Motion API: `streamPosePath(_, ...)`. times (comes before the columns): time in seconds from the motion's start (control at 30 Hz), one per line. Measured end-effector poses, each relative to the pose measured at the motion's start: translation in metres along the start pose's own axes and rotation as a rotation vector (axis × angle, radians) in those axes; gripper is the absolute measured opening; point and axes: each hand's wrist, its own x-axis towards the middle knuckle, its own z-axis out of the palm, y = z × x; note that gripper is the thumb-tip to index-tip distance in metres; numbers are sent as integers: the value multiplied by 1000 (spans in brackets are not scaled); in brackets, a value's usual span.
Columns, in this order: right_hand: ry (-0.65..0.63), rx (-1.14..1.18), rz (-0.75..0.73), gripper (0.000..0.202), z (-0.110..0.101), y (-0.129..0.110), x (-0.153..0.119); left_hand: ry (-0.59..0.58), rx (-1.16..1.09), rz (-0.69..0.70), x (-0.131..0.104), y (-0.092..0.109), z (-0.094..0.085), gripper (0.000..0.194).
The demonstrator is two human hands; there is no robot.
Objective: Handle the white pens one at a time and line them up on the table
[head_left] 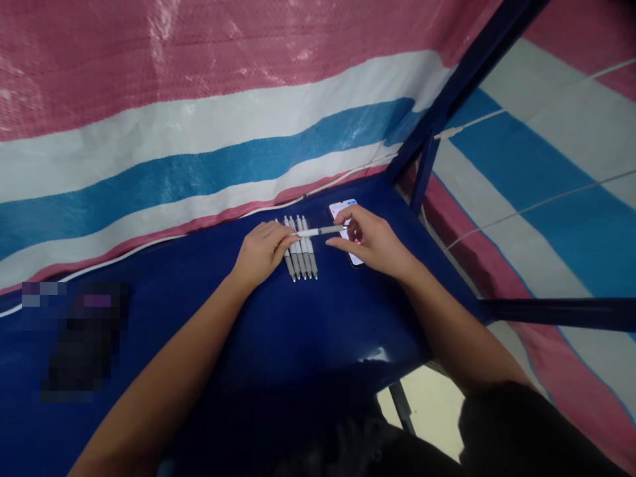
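Observation:
A white and grey pen (318, 232) lies level between my hands, its metal tip pointing right. My left hand (263, 253) pinches its white end between thumb and fingers. Around the tip, my right hand (375, 242) has its thumb and index finger apart; whether another finger touches the pen is unclear. Below the held pen, several similar pens (301, 258) lie side by side on the blue table (298, 344), tips toward me. A lit phone (342, 207) lies partly under my right hand.
A pixelated dark object (84, 344) sits at the table's left. Striped sheeting (223, 159) hangs behind the table, with a white cable along its lower edge. Dark blue metal bars (427, 159) frame the right corner.

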Motion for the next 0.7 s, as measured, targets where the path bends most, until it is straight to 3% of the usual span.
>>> streamPosePath(0.1,-47,32,57,33,-1,0,1,5,-2,20,0,1,1,37)
streamPosePath(0.4,33,236,153,41,7,3,1,2,-8,-27,-2,1,1,30)
streamPosePath(0.57,232,570,143,35,12,11,6,50,-23,-9,-2,0,2,26)
streamPosePath(0.7,373,711,138,32,15,12,8,94,-9,51,-1,1,4,20)
